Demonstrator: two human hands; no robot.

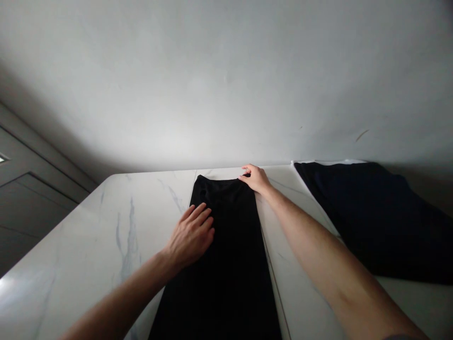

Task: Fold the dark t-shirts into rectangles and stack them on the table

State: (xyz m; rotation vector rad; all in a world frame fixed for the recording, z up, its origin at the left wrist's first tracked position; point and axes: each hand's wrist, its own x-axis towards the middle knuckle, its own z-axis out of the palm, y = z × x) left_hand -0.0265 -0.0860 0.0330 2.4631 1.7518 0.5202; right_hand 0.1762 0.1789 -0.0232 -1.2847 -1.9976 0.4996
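A long black garment (230, 264) lies flat on a white marble table (106, 236), running from the near edge to the far side. My left hand (191, 233) rests flat on its left part, fingers stretched out and together. My right hand (255, 178) reaches to the far right corner of the garment and pinches the cloth edge there with curled fingers.
A second dark garment (382, 217) is spread over the table's right side, up against the grey wall (226, 80). Grey cabinet fronts (31, 189) stand beyond the table's left edge. Bare marble shows left of the black garment.
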